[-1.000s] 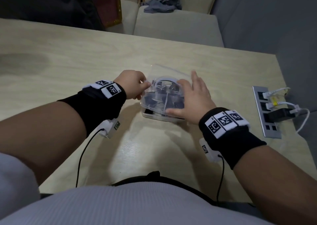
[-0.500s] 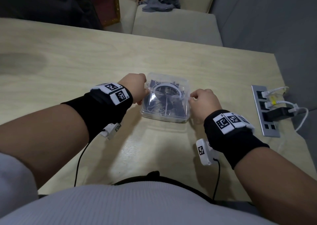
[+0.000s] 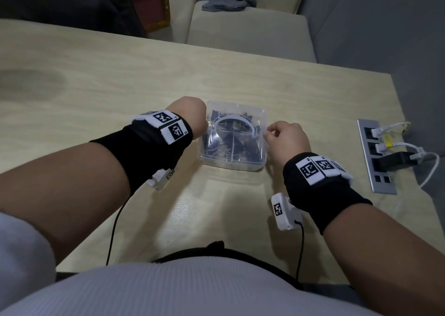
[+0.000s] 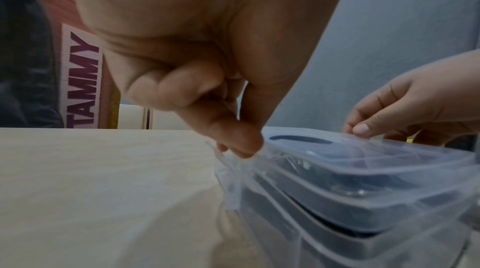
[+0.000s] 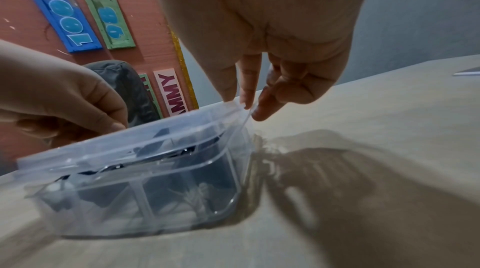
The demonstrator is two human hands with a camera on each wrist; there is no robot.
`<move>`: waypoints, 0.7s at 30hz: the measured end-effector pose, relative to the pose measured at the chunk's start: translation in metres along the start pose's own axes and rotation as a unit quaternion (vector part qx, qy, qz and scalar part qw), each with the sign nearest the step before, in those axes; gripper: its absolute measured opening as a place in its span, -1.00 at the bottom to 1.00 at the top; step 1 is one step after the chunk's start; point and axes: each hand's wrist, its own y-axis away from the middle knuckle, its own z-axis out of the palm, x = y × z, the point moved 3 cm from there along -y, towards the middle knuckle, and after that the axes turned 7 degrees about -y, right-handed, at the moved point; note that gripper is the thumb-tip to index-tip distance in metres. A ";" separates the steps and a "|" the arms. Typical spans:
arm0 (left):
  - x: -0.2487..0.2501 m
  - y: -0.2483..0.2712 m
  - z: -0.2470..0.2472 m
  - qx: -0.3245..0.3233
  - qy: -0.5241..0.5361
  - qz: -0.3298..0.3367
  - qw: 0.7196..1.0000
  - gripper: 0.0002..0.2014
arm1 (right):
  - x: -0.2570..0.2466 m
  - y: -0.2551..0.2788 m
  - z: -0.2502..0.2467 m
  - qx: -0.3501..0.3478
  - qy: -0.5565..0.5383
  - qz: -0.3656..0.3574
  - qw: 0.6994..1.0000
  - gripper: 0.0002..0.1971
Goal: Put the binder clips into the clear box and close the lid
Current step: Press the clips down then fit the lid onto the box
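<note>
The clear box (image 3: 234, 161) sits on the pale wooden table (image 3: 96, 87) between my hands, its clear lid (image 4: 369, 149) lying flat on top. Several black binder clips (image 3: 231, 144) show through the plastic. My left hand (image 3: 192, 118) pinches the lid's left side flap (image 4: 228, 161) between thumb and curled fingers (image 4: 241, 139). My right hand (image 3: 286, 137) pinches the right side flap (image 5: 246, 114) with its fingertips (image 5: 259, 112) at the box's right edge. In the right wrist view the box (image 5: 145, 180) tilts across the frame, clips (image 5: 166, 149) inside.
A metal power socket strip (image 3: 375, 156) with white cables and a black plug is set into the table at the right. Cushioned seats (image 3: 248, 31) with a grey cloth stand beyond the far edge. Wrist camera cables hang near my body.
The lid came down flat onto the box. My right hand left the lid's top and went to the box's right edge, fingers now curled and pinching the flap. The left hand stayed at the left edge.
</note>
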 end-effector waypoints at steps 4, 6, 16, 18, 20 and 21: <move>0.001 -0.002 -0.007 -0.010 -0.006 -0.001 1.000 -0.64 | 0.000 -0.004 0.003 0.007 -0.014 0.006 1.000 -0.88; 0.000 -0.003 -0.009 -0.009 0.007 -0.013 1.000 -0.72 | 0.001 -0.007 0.004 0.006 -0.025 0.015 1.000 -0.96; -0.010 0.001 0.003 -0.077 0.205 -0.083 0.972 -0.66 | 0.004 -0.011 0.002 -0.011 -0.062 0.070 0.996 -0.66; -0.008 0.000 0.002 -0.067 0.178 -0.081 0.978 -0.65 | 0.001 -0.013 0.002 -0.012 -0.041 0.060 0.997 -0.74; -0.007 0.000 0.000 -0.064 0.153 -0.079 0.983 -0.65 | -0.003 -0.014 0.001 -0.017 -0.017 0.055 0.998 -0.75; -0.007 0.000 0.000 -0.063 0.144 -0.079 0.984 -0.65 | -0.005 -0.015 0.001 -0.020 -0.004 0.054 0.998 -0.75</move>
